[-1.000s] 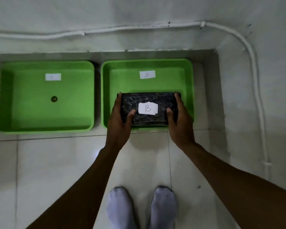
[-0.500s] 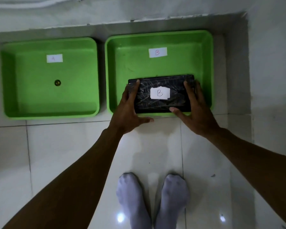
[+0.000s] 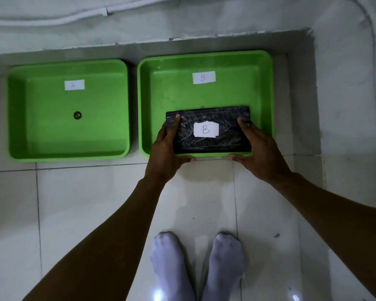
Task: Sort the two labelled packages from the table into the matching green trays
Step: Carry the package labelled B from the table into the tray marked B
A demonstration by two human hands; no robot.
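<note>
A black wrapped package (image 3: 224, 127) with a white "B" label lies flat over the near part of the right green tray (image 3: 267, 88), which carries a "B" tag on its floor. My left hand (image 3: 166, 148) grips the package's left end, fingers on top and thumb under the near edge. At the package's right end my right hand (image 3: 256, 146) holds it the same way. The left green tray (image 3: 17, 118) has an "A" tag and a small round dark object (image 3: 77, 115) on its floor. No other package is in view.
Both trays stand side by side on a white tiled floor against a raised ledge (image 3: 300, 105) and wall. A white conduit (image 3: 78, 16) runs along the wall. My feet in white socks (image 3: 195, 263) stand just behind the trays.
The package has stayed low in the B tray between both hands while my head shifted; the thumbs have dropped to the tray's near rim. The left tray is unchanged.
</note>
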